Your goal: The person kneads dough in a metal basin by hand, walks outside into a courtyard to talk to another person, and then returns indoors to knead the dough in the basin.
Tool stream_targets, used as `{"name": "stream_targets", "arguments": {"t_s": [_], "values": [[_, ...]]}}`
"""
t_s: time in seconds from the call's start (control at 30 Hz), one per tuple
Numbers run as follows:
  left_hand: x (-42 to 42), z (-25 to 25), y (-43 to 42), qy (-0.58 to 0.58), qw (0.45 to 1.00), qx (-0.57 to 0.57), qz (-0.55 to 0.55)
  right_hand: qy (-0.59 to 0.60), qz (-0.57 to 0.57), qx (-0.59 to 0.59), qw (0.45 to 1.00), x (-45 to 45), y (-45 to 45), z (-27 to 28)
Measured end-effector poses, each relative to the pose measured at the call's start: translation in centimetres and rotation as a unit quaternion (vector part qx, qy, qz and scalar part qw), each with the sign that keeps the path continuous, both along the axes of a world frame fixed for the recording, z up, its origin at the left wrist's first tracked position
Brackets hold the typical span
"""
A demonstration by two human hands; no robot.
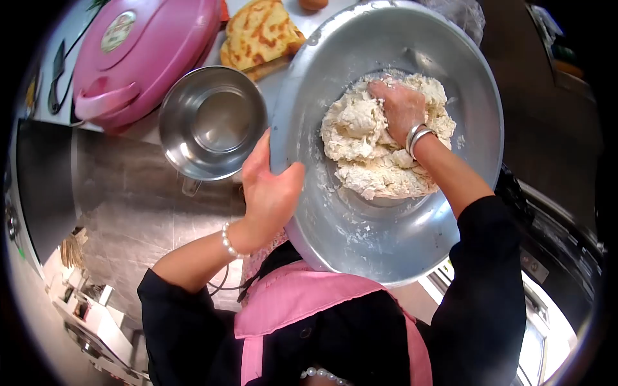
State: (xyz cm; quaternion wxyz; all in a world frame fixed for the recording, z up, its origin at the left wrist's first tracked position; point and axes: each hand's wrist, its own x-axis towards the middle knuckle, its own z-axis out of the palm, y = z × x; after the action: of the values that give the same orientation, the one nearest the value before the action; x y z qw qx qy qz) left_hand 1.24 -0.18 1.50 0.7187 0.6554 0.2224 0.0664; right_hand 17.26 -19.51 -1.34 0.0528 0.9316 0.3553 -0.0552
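A large metal bowl (386, 241) fills the middle right of the head view, tilted towards my body. Inside lies a rough, shaggy mass of pale dough (354, 132), with flour and scraps stuck to the bowl's walls. My left hand (273, 193) is closed over the bowl's left rim, thumb on the near side. Pressed down into the dough is my right hand (400, 108), its fingers curled and partly buried. Close beyond my left hand stands a smaller steel pan (177, 125), with what looks like a little liquid at its bottom.
At the upper left sits a pink lidded electric griddle (154, 48). Browned flatbread (264, 32) lies between it and the big bowl. A brown egg (313, 4) and a clear plastic bag (460, 16) are at the top edge. A black-handled knife (56, 74) lies far left.
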Motion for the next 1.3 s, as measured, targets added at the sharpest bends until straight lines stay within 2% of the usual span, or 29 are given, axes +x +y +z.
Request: {"name": "stream_targets", "arguments": {"t_s": [0.1, 0.17, 0.27, 0.3, 0.4, 0.43, 0.53, 0.57, 0.67, 0.77, 0.87, 0.9, 1.0, 1.03, 1.13, 1.17, 1.23, 1.3], "values": [[-0.5, -0.5, 0.4, -0.035, 0.998, 0.015, -0.039, 0.008, -0.014, 0.033, 0.999, 0.4, 0.7, 0.3], [-0.5, -0.3, 0.0, -0.072, 0.993, -0.089, -0.006, -0.005, -0.030, 0.005, 1.000, 0.2, 0.7, 0.2], [-0.5, -1.0, 0.4, -0.050, 0.998, -0.022, -0.033, 0.062, -0.093, 0.020, 0.994, -0.4, 0.7, 2.3], [-0.5, -0.6, 0.4, -0.049, 0.998, -0.012, -0.031, 0.186, -0.111, 0.005, 0.976, -0.2, 0.5, 5.1], [-0.3, -0.2, -0.1, -0.039, 0.999, 0.006, -0.024, 0.220, 0.042, 0.108, 0.969, -0.6, -3.9, 9.1], [-0.3, -0.3, -0.1, -0.033, 0.999, 0.009, -0.020, 0.262, -0.044, 0.084, 0.960, -1.0, -3.7, 12.3], [-0.2, 0.5, -0.3, -0.023, 1.000, 0.019, -0.009, 0.224, -0.120, 0.182, 0.950, 3.9, -6.5, 10.6], [-0.2, 0.7, -0.4, -0.024, 0.999, 0.023, -0.003, 0.204, -0.111, 0.144, 0.962, 6.2, -6.8, 9.1], [0.0, -0.2, -0.2, -0.004, 0.999, 0.035, -0.004, 0.287, -0.193, 0.188, 0.919, 11.7, -6.3, -0.5], [-0.1, 0.1, -0.2, -0.002, 1.000, 0.022, 0.003, 0.191, -0.197, 0.080, 0.958, 9.4, -3.8, -1.3], [-0.1, 0.4, -0.6, -0.017, 1.000, -0.004, -0.004, 0.416, -0.260, 0.177, 0.853, 5.5, -4.9, 6.8], [-0.2, 0.2, -0.4, -0.023, 1.000, -0.005, -0.001, 0.413, -0.174, 0.204, 0.870, 4.3, -6.0, 8.4], [-0.5, 0.0, -0.2, -0.017, 1.000, -0.010, -0.014, 0.264, -0.171, 0.062, 0.947, -4.1, -5.4, 12.2], [-0.6, 0.4, -0.3, -0.016, 0.999, -0.032, -0.008, 0.216, -0.143, 0.112, 0.959, -5.5, -6.2, 11.5], [-0.5, -1.0, -0.1, -0.042, 0.995, -0.085, -0.016, 0.200, -0.233, 0.119, 0.944, -11.7, -6.2, 11.6], [-0.5, -1.2, 0.0, -0.039, 0.996, -0.085, -0.012, 0.103, -0.184, 0.107, 0.972, -13.5, -6.4, 10.9], [-0.3, -1.4, -0.1, -0.033, 0.996, -0.086, -0.005, -0.094, -0.081, 0.075, 0.989, -16.9, -6.7, 8.8], [-0.2, -1.6, -0.1, -0.017, 0.996, -0.083, -0.001, -0.133, -0.100, 0.088, 0.982, -20.2, -5.5, 8.3]]}}
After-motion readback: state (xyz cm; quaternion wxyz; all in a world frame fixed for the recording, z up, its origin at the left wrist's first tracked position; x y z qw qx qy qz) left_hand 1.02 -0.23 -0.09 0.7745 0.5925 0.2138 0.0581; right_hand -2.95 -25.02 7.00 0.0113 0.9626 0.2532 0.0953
